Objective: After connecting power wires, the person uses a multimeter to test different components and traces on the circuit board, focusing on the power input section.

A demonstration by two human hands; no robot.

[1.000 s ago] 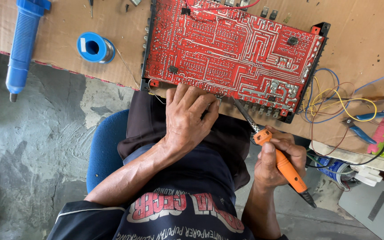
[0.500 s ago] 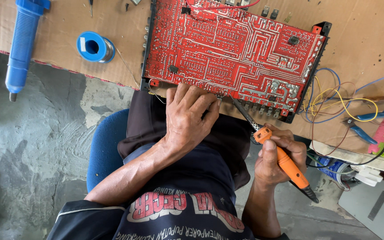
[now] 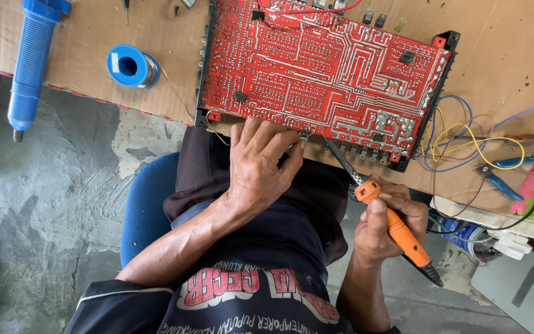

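The left hand (image 3: 259, 162) lies flat on the near edge of the red circuit board (image 3: 322, 77), its grip spread — what is under the fingers is hidden. The right hand (image 3: 385, 222) pinches an orange soldering iron (image 3: 397, 230); its thin tip points at the board's near edge. The board sits on the brown bench (image 3: 514, 55), its top cut off. A blue solder spool (image 3: 131, 65) and a blue suction pump (image 3: 32, 59) lie to the left — tangled coloured wires (image 3: 465, 136) and blue pliers (image 3: 495, 180) to the right.
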